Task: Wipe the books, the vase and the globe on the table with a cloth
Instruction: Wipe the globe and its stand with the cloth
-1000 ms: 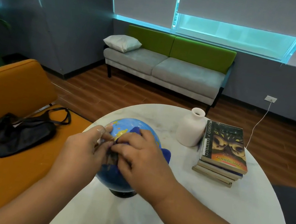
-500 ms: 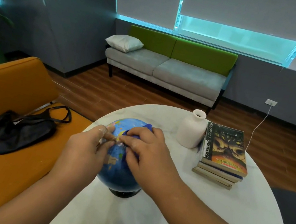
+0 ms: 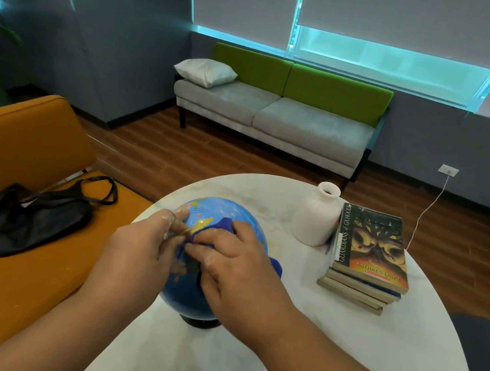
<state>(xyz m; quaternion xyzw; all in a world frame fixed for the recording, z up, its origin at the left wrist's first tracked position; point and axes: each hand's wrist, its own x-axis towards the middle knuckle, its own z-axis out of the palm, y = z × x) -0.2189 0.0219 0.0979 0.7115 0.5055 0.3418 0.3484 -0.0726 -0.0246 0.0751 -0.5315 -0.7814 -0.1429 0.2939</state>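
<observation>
A blue globe [image 3: 223, 214] on a black base stands at the near left of the round white marble table [image 3: 341, 342]. My left hand [image 3: 141, 252] grips the globe's left side, fingers on its clear arc. My right hand [image 3: 234, 269] presses a dark blue cloth [image 3: 225, 225] against the globe's top and right side; a cloth corner sticks out at the right. A white vase [image 3: 316, 218] stands upright at the far side of the table. Touching it on the right is a stack of several books [image 3: 369, 261].
An orange bench [image 3: 19, 151] with a black bag [image 3: 39, 212] on it sits left of the table. A grey and green sofa [image 3: 279, 117] with a white pillow stands by the far wall. A white cable [image 3: 427, 209] runs from a wall socket to behind the books.
My right hand has slid the cloth up over the top of the globe and back toward the right side. My left hand has kept its grip on the globe.
</observation>
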